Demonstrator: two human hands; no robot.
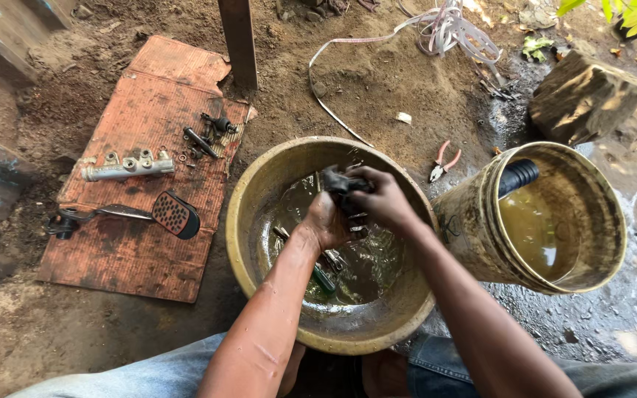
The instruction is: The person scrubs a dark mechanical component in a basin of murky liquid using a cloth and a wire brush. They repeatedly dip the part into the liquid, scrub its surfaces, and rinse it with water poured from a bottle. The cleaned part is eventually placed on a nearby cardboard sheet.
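Black and greasy, the small part [340, 183] sits over the far side of my basin [245, 221], pinched in my right hand [385, 199]; my left hand [327, 221] cups it from just below.

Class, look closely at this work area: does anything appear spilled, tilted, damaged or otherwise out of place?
Yes. The bucket beside the basin leans over with murky liquid inside, and the ground around it is wet. The cardboard under the metal parts is torn and stained. Pliers lie in the dirt.

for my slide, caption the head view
Both hands hold a dark part over an oily basin, bucket beside.
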